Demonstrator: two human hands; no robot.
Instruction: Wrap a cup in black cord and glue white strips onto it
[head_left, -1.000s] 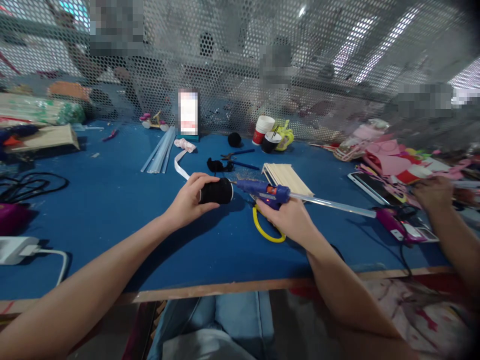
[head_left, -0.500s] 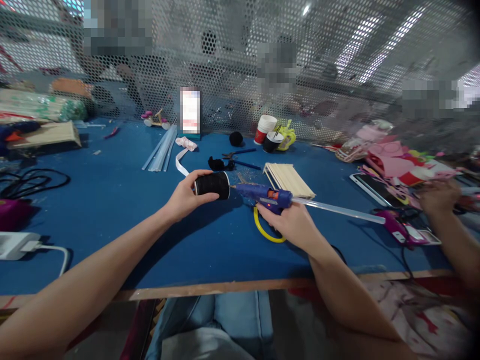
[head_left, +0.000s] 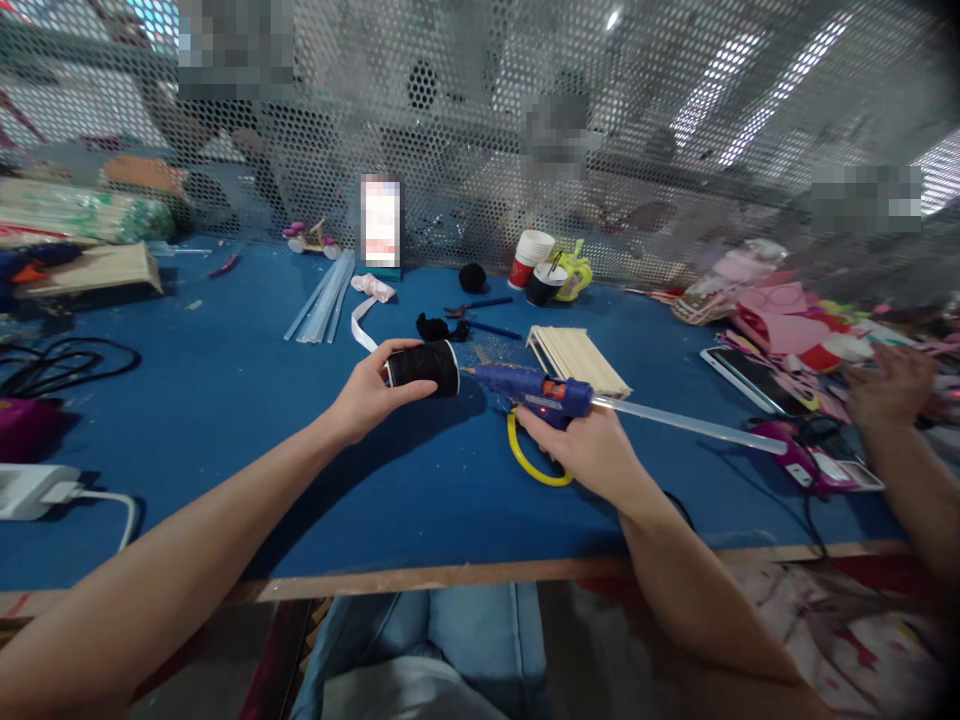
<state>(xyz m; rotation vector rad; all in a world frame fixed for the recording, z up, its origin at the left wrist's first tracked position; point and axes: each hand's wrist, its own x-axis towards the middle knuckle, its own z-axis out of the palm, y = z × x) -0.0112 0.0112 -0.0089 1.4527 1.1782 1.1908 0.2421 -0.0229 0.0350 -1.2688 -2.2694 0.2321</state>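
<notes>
Both your forearms (head_left: 232, 512) reach forward; your left hand (head_left: 369, 395) is curled with thumb (head_left: 418, 392) stretched, and your right hand (head_left: 600, 450), partly hidden, seems bent in a grip.

Setting: craft workshop, shared bench. Evidence: blue work table (head_left: 420, 510) across the frame; glue gun (head_left: 517, 382) at centre; clear glue sticks (head_left: 324, 300) left of centre; pliers (head_left: 491, 302) near middle; pink scraps (head_left: 776, 325) heaped at right, near another person's arm (head_left: 911, 480). Perforated metal screen (head_left: 457, 130) along top. White socket block (head_left: 30, 492), lower left, cable (head_left: 112, 496) plugged in.
</notes>
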